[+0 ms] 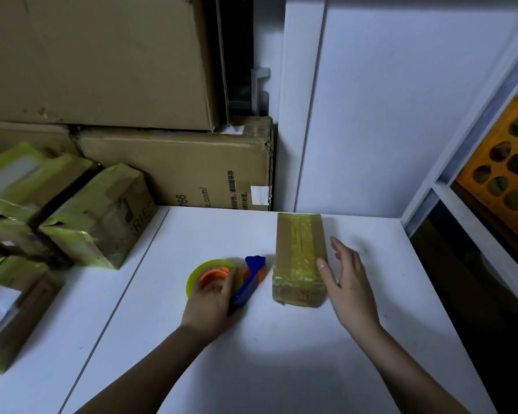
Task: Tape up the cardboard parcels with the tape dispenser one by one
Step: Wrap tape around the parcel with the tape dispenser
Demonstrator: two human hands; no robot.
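Cardboard parcel: brown card wrapped in yellowish tape, lying flat on the white table, long side running away from me; its near end is glossy and I cannot read the marks on it.
Tape dispenser: blue handle and orange hub, lying on the table just left of the parcel; part of the handle is hidden under my palm.
Tape roll: yellow-green and see-through, mounted on the dispenser; my fingers cover its near side.
My left hand: it grips the dispenser, fingers curled over the roll and hub, thumb side against the blue handle.
My right hand: released, fingers straight and spread; the thumb tip lies against the parcel's right edge, the other fingers stand beside it, slightly blurred, and I cannot tell whether they touch.
Taped parcels: a heap on the left of the table, wrapped in the same yellowish tape; the frame's edge cuts several off, and print on one reads only in part.
Large boxes: stacked behind the table against the wall; the lower one bears print and a white label too small to read.
Orange crate: on a shelf at right, cut off by the frame; its holes show dark shapes I cannot identify.
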